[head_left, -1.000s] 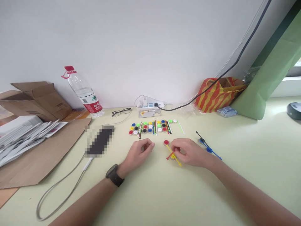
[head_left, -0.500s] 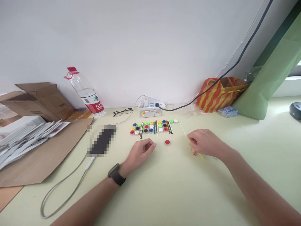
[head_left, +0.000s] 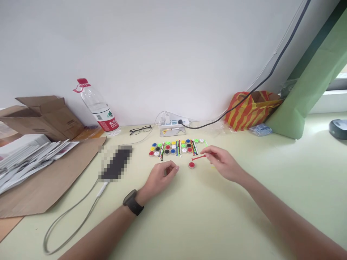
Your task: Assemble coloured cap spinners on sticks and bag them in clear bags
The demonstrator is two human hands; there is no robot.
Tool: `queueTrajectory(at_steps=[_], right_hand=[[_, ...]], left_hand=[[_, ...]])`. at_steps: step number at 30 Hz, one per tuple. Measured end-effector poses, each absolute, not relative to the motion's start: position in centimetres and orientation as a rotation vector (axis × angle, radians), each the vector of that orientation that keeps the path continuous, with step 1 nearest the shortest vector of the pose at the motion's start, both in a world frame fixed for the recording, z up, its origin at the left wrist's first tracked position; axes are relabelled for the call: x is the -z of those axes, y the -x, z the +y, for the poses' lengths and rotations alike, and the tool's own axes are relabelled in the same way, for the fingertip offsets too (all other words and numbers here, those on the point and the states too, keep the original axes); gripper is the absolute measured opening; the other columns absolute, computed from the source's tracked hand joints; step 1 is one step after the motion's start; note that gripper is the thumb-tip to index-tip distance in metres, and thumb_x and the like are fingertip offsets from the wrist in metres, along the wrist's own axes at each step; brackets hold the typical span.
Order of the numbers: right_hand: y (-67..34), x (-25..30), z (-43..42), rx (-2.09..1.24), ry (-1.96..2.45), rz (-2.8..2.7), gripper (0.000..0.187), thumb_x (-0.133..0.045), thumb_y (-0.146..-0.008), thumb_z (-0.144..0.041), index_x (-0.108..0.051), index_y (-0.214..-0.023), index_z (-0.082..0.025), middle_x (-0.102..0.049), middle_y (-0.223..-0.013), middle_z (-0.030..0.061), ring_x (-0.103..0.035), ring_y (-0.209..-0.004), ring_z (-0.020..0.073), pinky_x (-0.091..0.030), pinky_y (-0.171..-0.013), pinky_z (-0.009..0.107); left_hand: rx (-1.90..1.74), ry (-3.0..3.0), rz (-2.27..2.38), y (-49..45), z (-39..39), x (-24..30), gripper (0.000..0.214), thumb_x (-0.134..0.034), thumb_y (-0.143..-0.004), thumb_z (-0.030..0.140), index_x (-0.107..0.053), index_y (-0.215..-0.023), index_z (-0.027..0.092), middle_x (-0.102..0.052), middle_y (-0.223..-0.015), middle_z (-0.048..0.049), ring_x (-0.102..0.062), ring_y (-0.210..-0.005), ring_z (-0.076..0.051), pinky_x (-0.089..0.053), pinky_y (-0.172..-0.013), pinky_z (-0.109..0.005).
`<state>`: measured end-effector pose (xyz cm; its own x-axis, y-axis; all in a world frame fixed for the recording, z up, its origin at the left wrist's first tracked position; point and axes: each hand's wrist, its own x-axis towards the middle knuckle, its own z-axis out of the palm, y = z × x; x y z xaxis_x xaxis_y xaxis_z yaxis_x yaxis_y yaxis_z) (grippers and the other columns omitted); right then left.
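Note:
Between the thumb and fingers of my right hand is a thin red plastic stick with a widened end. It points left, just above a single red round cap-like disc on the table. My left hand rests on the table left of that disc, loosely curled, thumb tip against the fingers, with nothing visible in it. Beyond both hands lie groups of coloured discs alternating with bundles of coloured sticks. A green disc and a white disc sit at the right end. Yellow shows partly beneath my right hand.
A power strip, glasses and a flat case lie by the wall. Left are a large bottle, a cardboard box, papers and a blurred-out device with a cable. A striped bag stands right.
My right hand has moved left and now holds the red stick out toward the single red disc. My left hand stays where it was. The view has shifted slightly.

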<state>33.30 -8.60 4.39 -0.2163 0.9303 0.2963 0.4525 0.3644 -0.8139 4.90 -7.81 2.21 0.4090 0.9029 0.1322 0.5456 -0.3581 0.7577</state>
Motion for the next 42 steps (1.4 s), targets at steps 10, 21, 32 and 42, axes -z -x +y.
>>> queueTrajectory(at_steps=[10,21,32,42], right_hand=[[-28.4,-1.1,-9.1,-1.071,0.977,-1.713,0.022,-0.049,-0.103,-0.034,-0.061,-0.117,-0.022,-0.064,-0.107,0.0065,-0.064,-0.096,0.0198,-0.052,-0.092,0.037],[-28.1,-1.3,-9.5,-1.345,0.925,-1.578,0.020,-0.061,-0.098,-0.039,-0.063,-0.108,-0.021,-0.067,-0.094,0.0038,-0.070,-0.092,0.0204,-0.052,-0.088,0.036],[-28.4,-1.8,-9.6,-1.478,1.105,-1.562,0.028,-0.074,-0.086,-0.043,-0.067,-0.096,-0.018,-0.068,-0.083,0.0036,-0.058,-0.067,0.0135,-0.040,-0.053,0.023],[-28.4,-1.5,-9.6,-1.461,1.047,-1.624,0.019,-0.072,-0.087,-0.035,-0.068,-0.091,-0.017,-0.067,-0.081,0.0022,-0.062,-0.074,0.0150,-0.048,-0.069,0.028]], left_hand=[[-0.747,-2.040,1.204,-5.1,-7.8,-2.3,0.029,-0.052,-0.101,0.040,-0.063,-0.085,0.019,-0.062,-0.072,0.0020,-0.053,-0.066,-0.014,-0.036,-0.059,-0.026],[-0.731,-2.126,1.201,-4.9,-8.0,-2.6,0.013,-0.060,-0.090,0.023,-0.067,-0.101,0.022,-0.068,-0.082,0.0009,-0.059,-0.074,-0.016,-0.045,-0.067,-0.027],[-0.623,-2.313,0.911,-5.1,-9.0,-3.1,0.049,-0.067,-0.094,0.032,-0.055,-0.142,0.030,-0.066,-0.133,-0.0073,-0.061,-0.119,-0.026,-0.049,-0.106,-0.044],[-0.623,-2.334,0.933,-5.6,-9.2,-2.8,0.028,-0.063,-0.098,0.034,-0.066,-0.126,0.029,-0.072,-0.104,-0.0046,-0.064,-0.099,-0.021,-0.054,-0.087,-0.034]])
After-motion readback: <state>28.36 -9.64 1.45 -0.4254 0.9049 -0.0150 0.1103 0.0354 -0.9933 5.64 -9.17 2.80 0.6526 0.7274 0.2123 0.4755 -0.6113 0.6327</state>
